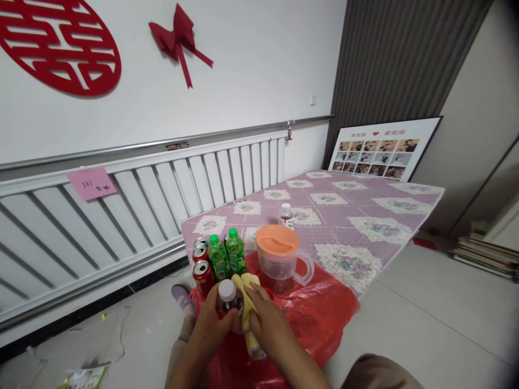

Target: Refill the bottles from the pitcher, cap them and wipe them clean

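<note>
The left hand (214, 320) curls around a white-capped plastic drink bottle (231, 301), while the right hand (266, 317), fingers partly bent, holds a yellow cloth (246, 309) against its side. The bottle is over red plastic sheeting (324, 310), near two green-capped bottles (219, 260) and an orange-lidded pitcher (277, 263).

The surface (352, 209) is lilac, patterned with cream diamonds (351, 265) that bear flowers in muted purple and blue-green. At its near edge, the plastic (324, 316) is red, the cloth (254, 346) pale yellow, and one bottle (238, 301) dark with a whitish cap (227, 290). Toward the left edge, two cans (203, 276) are red with silvery tops; two drinks (219, 260) are green with brighter caps (232, 232). The jug (277, 268) is clear, its lid (278, 241) orange.
</note>
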Available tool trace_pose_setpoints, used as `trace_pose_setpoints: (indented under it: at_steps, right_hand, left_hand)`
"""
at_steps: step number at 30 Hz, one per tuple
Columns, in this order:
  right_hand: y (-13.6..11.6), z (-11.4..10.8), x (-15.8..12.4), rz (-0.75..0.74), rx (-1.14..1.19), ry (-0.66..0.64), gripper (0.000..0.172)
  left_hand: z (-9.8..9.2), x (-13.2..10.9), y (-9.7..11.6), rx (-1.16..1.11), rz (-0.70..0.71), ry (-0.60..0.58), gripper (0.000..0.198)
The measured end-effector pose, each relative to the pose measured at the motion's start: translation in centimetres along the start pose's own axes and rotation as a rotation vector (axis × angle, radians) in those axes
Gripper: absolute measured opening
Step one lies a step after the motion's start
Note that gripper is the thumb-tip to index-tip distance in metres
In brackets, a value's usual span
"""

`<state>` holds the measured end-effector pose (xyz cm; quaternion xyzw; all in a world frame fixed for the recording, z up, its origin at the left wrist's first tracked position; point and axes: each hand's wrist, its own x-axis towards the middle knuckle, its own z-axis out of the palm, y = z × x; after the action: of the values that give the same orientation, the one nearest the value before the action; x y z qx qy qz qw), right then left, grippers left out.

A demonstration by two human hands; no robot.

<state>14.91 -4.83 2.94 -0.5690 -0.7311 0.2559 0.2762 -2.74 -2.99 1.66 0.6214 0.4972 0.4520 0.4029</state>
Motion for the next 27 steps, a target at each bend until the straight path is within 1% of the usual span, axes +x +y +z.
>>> trace_pose_setpoints:
  at_steps: [2, 4, 6, 8, 11, 14, 19, 23, 27]
  right_hand:
    - [-1.0, -1.0, 0.0, -0.049, 0.002, 0.031, 0.064]
    - [-1.9, -1.7, 0.2, -0.075, -0.032, 0.030, 0.062]
    - [-2.3, -2.0, 0.5, -0.066, -0.067, 0.013, 0.061]
    - [-2.2, -2.0, 0.9, -0.053, -0.072, -0.002, 0.062]
    - [-1.2, -1.4, 1.5, -0.051, -0.046, -0.015, 0.064]
    - [0.1, -0.5, 1.8, -0.038, -0.032, -0.041, 0.064]
    - [1.7, 1.2, 1.2, 0.017, -0.037, -0.073, 0.061]
    - [1.8, 1.8, 0.5, 0.039, -0.035, -0.072, 0.061]
    - [1.4, 1.6, -0.1, 0.051, -0.019, -0.052, 0.065]
  left_hand:
    - [0.1, 0.0, 0.1, -0.017, -0.008, 0.003, 0.062]
    - [0.1, -0.1, 0.3, -0.027, -0.012, 0.014, 0.062]
    - [0.1, -0.1, 0.4, -0.035, -0.009, 0.022, 0.062]
    - [0.1, -0.1, 0.4, -0.038, -0.006, 0.015, 0.062]
    - [0.0, -0.1, 0.2, -0.029, 0.008, -0.006, 0.061]
    - [0.0, 0.0, 0.1, 0.000, 0.014, 0.001, 0.060]
    - [0.0, -0.1, 0.4, 0.058, -0.010, 0.029, 0.059]
    - [0.0, -0.2, 0.5, 0.072, -0.008, 0.046, 0.058]
    - [0.0, -0.2, 0.2, 0.054, -0.005, 0.043, 0.058]
